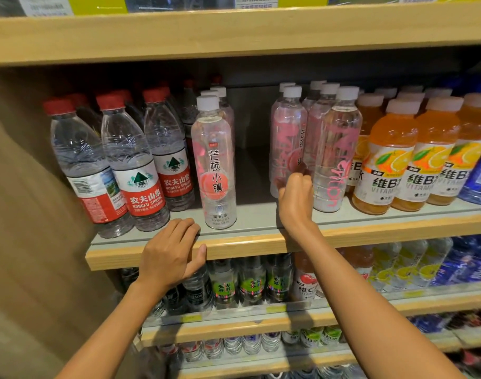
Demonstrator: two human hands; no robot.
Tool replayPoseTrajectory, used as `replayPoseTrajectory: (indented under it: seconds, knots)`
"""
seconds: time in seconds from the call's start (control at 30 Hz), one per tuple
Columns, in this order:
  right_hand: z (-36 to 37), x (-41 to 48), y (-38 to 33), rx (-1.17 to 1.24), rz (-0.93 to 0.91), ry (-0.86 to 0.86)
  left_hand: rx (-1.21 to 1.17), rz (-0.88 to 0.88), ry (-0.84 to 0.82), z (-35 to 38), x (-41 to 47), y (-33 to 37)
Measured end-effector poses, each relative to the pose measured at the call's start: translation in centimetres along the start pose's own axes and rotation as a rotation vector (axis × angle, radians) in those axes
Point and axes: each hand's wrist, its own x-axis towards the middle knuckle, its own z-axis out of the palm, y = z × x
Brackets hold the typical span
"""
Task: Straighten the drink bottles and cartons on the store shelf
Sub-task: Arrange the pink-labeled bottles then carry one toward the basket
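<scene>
While the left hand [173, 253] grips the wooden shelf edge [370, 233] with fingers over its top and thumb on its face, the right hand [295, 198], just above that edge, curls round the base of a pink-labelled bottle [287, 138] standing behind it.

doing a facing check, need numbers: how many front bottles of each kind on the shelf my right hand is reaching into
red-capped water bottles: 3
pink peach water bottles: 3, one gripped by the right hand
orange vitamin drinks: 4
blue bottle, cut off at the frame edge: 1
total: 11
</scene>
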Motion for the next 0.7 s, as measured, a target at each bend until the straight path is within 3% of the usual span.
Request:
replayPoseTrajectory:
  seconds: [0.13,0.23,0.3,0.43,0.7]
  knots:
    - [-0.1,0.2,0.3,0.016,0.008,-0.069,-0.012,-0.020,-0.043,-0.4,0.1,0.1]
    - [-0.8,-1.6,0.4,0.104,-0.033,0.070,-0.048,-0.041,-0.077,-0.7,0.2,0.2]
    - [-1.1,-3.7,-0.6,0.305,-0.121,0.122,-0.067,-0.048,-0.095,-0.9,0.3,0.3]
    - [-0.6,-6.1,-3.9,0.777,-0.150,-0.269,-0.089,-0.050,-0.130,-1.2,0.4,0.3]
    - [2.9,-5.2,-6.4,0.573,-0.128,-0.266,-0.070,-0.064,-0.172,-1.7,0.6,0.5]
